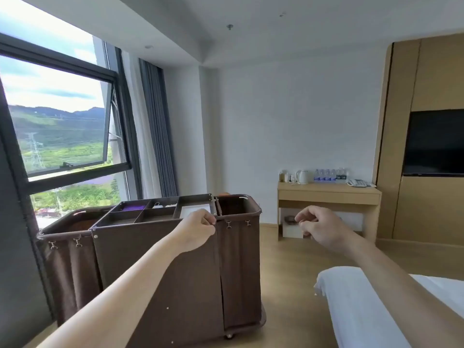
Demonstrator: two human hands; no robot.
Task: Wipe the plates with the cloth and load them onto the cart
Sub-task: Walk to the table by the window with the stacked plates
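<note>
Cart: a brown housekeeping cart (pixel 155 259) stands on the wood floor between the window (pixel 57 121) and the bed (pixel 364 310), close in front of the person.
Left hand: the left hand (pixel 198 226) has its grip closed over the cart's top edge, at the near right corner of the tray.
Right hand: the right hand (pixel 319 226) is raised in the air right of the cart, its grip narrow, fingers loosely curled around nothing.
Tray: five compartments (pixel 150 212) can be counted; one holds something purple, and one something white and flat that is too blurred to name.
Bags: two fabric bags, one at the left end (pixel 67 267) and one at the right end (pixel 238 259), each hung on two visible metal clips; their insides are hidden.
Wheels: one caster (pixel 228 336) shows; the rest are behind the panel.
Tabletop: the far tabletop (pixel 326 188) carries one kettle (pixel 302 176), one telephone (pixel 356 183) and a row of water bottles (pixel 326 175) too small to count.
Cut off: the bed and the television (pixel 434 141) run past the frame's right edge.
</note>
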